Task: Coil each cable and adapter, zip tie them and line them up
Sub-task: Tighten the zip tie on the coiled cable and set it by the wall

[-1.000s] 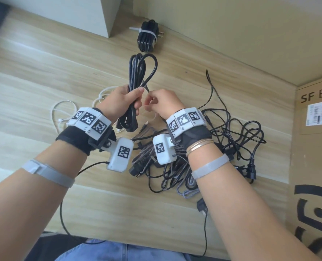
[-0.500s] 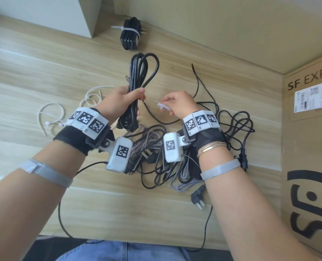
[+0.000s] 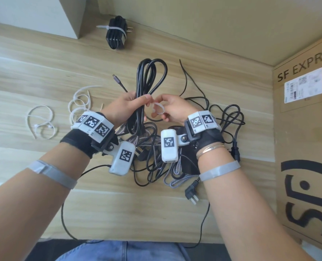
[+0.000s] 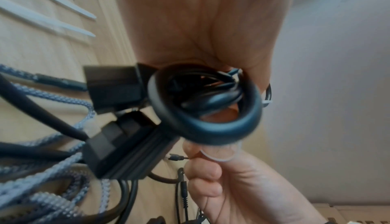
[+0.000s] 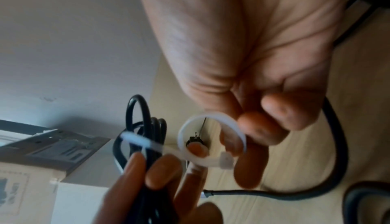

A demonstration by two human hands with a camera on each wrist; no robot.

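Two hands raised, left hand (image 3: 125, 108) gripping coiled black cable (image 3: 147, 85), right hand (image 3: 172, 110) pinching white zip tie (image 3: 158, 110) (looped).

The setting looks like an office or mailroom corner. A pale wood-grain counter (image 3: 43, 68) meets a plain beige wall (image 3: 213, 19), a cardboard shipping box (image 3: 305, 129) printed "SF EXPRESS" carries a courier label (image 3: 303, 84), and loose white zip ties (image 3: 41, 121) lie about.
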